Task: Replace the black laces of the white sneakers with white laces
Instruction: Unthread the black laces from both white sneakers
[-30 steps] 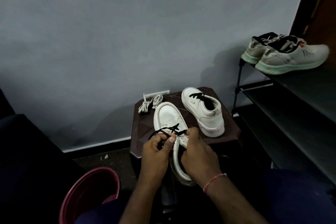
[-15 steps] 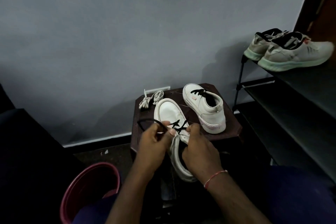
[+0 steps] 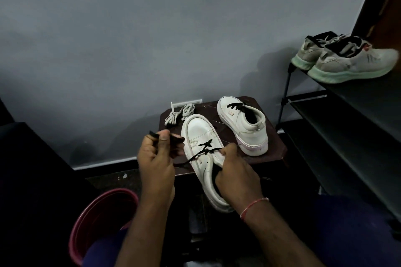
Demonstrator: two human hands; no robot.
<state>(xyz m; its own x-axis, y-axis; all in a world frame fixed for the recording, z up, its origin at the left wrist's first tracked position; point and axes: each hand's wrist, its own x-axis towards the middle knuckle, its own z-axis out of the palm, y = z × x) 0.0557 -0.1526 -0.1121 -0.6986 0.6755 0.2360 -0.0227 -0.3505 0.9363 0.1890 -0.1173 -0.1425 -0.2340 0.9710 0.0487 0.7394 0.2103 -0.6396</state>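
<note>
A white sneaker (image 3: pixel 201 134) lies toe-away on a dark brown stool (image 3: pixel 275 154), its heel hanging over the near edge. My right hand (image 3: pixel 236 171) grips its collar and tongue. My left hand (image 3: pixel 156 158) pinches a loop of the black lace (image 3: pixel 201 149) pulled out to the left of the shoe; the lace still runs through the lower eyelets. A second white sneaker (image 3: pixel 245 128) with a black lace stands behind on the right. The white laces (image 3: pixel 180 114) lie bundled at the stool's back left.
A red bucket (image 3: pixel 97 219) sits on the floor at lower left. A black shoe rack (image 3: pixel 338 115) stands on the right with a pair of grey running shoes (image 3: pixel 347 60) on its top shelf. The grey wall is close behind the stool.
My left hand has moved left and away from the shoe, drawing the black lace out of the upper eyelets. My right hand has kept hold of the sneaker.
</note>
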